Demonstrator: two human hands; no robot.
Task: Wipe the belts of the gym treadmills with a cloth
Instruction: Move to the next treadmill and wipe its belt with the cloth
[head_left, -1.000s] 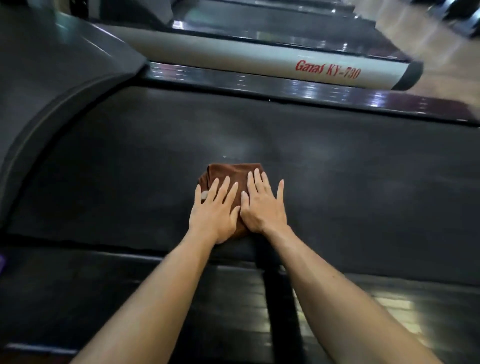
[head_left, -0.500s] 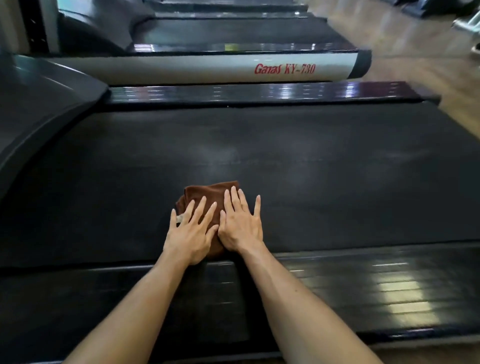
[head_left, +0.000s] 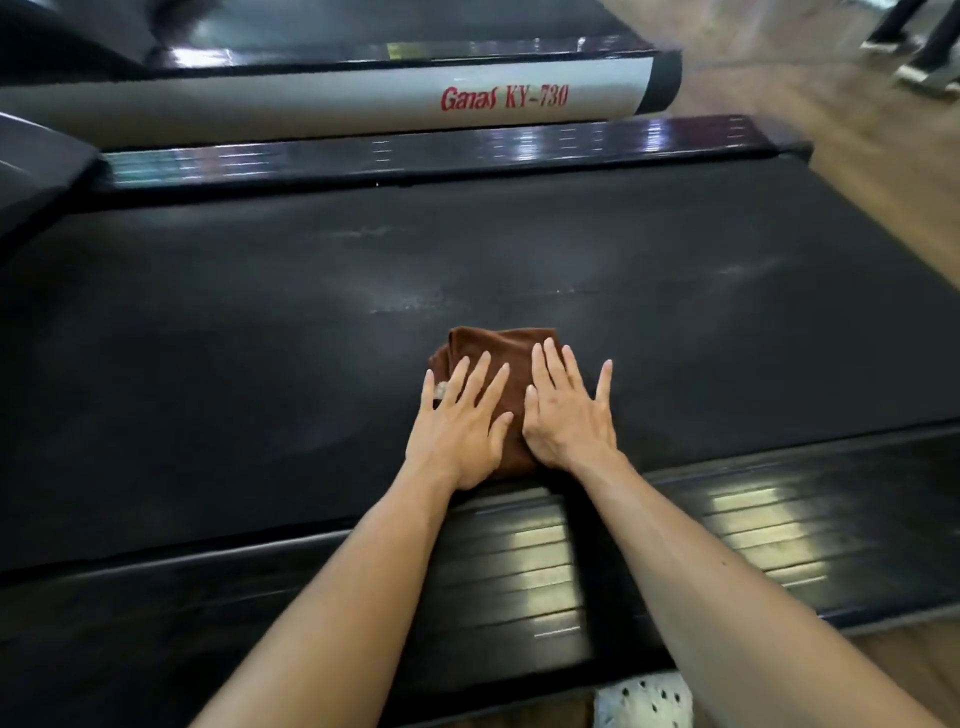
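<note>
Cloth (head_left: 498, 364) lies flat under both hands — left (head_left: 460, 434), right (head_left: 566, 418).

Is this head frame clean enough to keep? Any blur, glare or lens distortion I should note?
Head view: the hands, left and right, and the brown cloth are sharp; motion blur smears the top and right edges, including the wooden floor; ceiling-light glare streaks the near side rail and far side rail; wide-angle bowing curves the belt edges.
</note>
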